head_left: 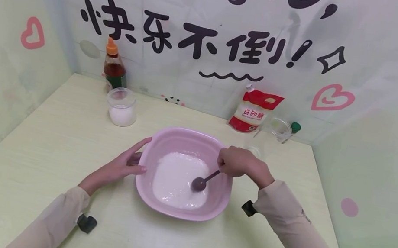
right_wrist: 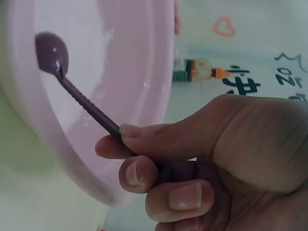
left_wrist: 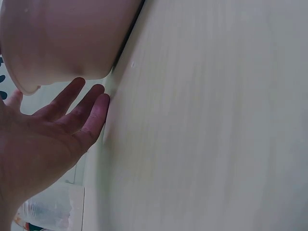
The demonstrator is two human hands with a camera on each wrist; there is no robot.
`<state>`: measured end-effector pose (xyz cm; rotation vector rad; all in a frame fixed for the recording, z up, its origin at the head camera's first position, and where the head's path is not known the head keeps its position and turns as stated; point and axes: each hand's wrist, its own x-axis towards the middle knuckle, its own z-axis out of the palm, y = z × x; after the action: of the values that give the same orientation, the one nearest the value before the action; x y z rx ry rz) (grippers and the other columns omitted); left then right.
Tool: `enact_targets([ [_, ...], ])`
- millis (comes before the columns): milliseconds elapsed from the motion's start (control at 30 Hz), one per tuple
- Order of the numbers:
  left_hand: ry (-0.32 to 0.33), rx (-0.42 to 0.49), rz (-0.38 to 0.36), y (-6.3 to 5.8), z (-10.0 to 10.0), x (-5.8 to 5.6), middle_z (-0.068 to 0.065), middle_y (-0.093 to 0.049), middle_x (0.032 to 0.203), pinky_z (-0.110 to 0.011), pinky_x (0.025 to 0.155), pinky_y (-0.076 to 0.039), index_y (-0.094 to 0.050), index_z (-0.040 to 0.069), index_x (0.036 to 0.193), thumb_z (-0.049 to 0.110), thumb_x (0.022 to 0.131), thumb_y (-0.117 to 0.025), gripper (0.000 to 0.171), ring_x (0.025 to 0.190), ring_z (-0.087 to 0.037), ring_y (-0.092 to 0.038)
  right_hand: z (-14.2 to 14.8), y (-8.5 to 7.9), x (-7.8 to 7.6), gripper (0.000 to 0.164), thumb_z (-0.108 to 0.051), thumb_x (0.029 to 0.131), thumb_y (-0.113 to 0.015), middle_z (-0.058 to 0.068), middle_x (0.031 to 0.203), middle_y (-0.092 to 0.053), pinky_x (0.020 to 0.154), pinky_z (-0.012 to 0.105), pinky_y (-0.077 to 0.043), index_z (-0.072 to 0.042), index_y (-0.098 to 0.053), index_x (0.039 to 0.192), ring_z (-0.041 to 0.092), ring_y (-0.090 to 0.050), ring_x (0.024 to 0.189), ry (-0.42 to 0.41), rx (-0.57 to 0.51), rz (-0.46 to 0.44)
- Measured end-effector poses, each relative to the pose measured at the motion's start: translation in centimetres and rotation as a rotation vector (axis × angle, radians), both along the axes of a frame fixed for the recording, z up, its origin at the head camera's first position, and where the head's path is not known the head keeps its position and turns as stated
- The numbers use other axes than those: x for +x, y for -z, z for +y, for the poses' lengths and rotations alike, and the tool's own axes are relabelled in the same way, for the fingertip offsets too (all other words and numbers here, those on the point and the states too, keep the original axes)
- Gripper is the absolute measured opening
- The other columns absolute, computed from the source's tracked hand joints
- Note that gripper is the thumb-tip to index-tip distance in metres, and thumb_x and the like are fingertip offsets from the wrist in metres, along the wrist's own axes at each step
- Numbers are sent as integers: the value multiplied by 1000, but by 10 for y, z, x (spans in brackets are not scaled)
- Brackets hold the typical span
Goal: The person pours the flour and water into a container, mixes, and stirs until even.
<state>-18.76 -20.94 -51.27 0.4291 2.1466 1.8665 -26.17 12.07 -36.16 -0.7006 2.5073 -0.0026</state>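
A pink plastic basin (head_left: 178, 212) stands in the middle of the table, with a white liquid (head_left: 174, 177) covering its bottom. My left hand (head_left: 122, 165) rests against the basin's left side, thumb at the rim. In the left wrist view its fingers (left_wrist: 91, 115) reach out fairly straight along the outer wall. Over the basin's right rim, my right hand (head_left: 238, 162) grips the handle of a dark purple-brown spoon (head_left: 199, 184). The right wrist view shows the thumb and fingers curled round that handle, and the spoon's rounded bowl (right_wrist: 52, 53) low over the white liquid.
Back left stand a lidded clear jar (head_left: 122, 109) of white contents and a sauce bottle (head_left: 115, 70) with an orange cap. Back right are a red bag of white sugar (head_left: 254, 112), a clear container (head_left: 279, 128) and a green-capped bottle (head_left: 295, 128). Walls enclose the back and sides.
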Motion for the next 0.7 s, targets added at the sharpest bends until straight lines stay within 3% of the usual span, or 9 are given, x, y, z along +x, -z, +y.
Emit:
enact_targets([
  [200,0,4,0,2,-1,-1,-32,-33,157,-35,100,-52,-11,25,162,13,95,-66,87,138,-50,-42,-1,0,-16,5,-12,93,-63,6,82,-60,64,29,-45,-11,-67,90,21,-54,79,71,-42,57],
  [400,6,12,3,2,-1,-1,-34,-34,155,-35,99,-53,-11,24,162,14,96,-65,86,136,-52,-44,-17,12,-27,19,-5,93,-54,5,70,-54,59,28,-40,-11,-66,78,20,-51,70,72,-131,159],
  [533,15,28,5,2,0,-1,-36,-36,153,-35,97,-54,-10,23,162,12,96,-65,87,134,-53,-46,-31,20,-28,22,-5,95,-53,4,67,-52,58,28,-39,-11,-67,78,20,-50,67,48,-176,160],
  [700,15,25,12,2,0,-1,-35,-36,153,-36,98,-54,-10,23,162,12,95,-65,87,133,-53,-47,-48,28,-27,21,-5,96,-54,2,68,-53,60,27,-38,-9,-70,82,18,-49,68,-45,-208,164],
])
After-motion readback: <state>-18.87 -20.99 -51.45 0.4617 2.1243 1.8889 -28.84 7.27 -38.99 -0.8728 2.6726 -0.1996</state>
